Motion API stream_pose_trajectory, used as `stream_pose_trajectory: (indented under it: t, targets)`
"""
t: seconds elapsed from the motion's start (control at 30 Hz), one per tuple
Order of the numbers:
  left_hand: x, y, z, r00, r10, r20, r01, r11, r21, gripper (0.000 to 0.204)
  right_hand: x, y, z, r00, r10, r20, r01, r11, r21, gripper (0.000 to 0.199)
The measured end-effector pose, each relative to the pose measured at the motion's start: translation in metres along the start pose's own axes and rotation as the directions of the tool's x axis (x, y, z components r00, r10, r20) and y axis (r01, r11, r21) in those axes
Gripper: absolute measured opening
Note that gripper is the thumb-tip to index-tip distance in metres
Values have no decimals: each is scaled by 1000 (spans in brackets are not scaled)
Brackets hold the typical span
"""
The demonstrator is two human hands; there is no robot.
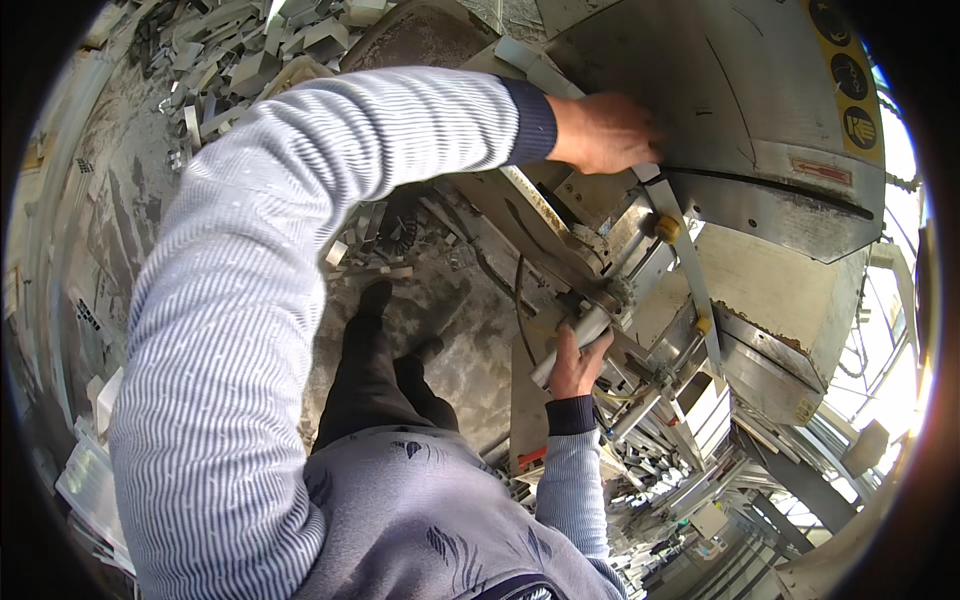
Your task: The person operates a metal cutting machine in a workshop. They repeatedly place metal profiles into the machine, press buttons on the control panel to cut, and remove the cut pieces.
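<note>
My left hand (606,132) reaches across to the far side, its fingers bent down over a long pale metal bar (692,262). The bar runs from beyond that hand toward the near right, along the machine's bed. Lower down, my right hand (578,362) is closed at a silver cylinder (588,328), the thumb lying against it; part of its grip is hidden. Between the hands are a yellow knob (667,229) and metal fittings. Above the bar stands the broad grey metal guard (690,80) of a cutting machine, close to my left fingertips.
Warning stickers (850,75) mark the guard's right edge. Metal offcuts (250,70) are heaped at the far left. A dark cable (519,285) hangs beside the machine. Long metal profiles (690,490) lie at the lower right. My feet stand on the stained floor (455,330).
</note>
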State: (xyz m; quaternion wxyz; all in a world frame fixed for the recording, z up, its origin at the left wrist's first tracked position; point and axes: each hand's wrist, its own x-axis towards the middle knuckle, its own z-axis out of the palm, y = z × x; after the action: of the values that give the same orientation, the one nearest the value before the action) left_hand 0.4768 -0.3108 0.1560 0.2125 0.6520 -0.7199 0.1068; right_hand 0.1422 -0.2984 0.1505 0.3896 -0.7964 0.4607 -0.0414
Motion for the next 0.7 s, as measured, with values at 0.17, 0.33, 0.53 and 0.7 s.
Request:
stream_pose_trajectory:
  t: [0.17,0.33,0.53,0.7]
  targets:
    - [16,17,28,992,-99,82,90,990,107,29,0,5,0,999,40,4,-40,999,23,71]
    - [3,-3,40,943,-314,111,322,945,-60,33,0,9,-2,1000,15,-3,-15,1000,20,71]
    - [-42,-45,20,765,-541,349,501,841,207,40,1,14,3,1000,-11,-28,13,997,75,67]
    - [-50,-61,8,752,-479,452,374,876,306,38,0,12,2,995,-98,-35,97,995,-28,60]
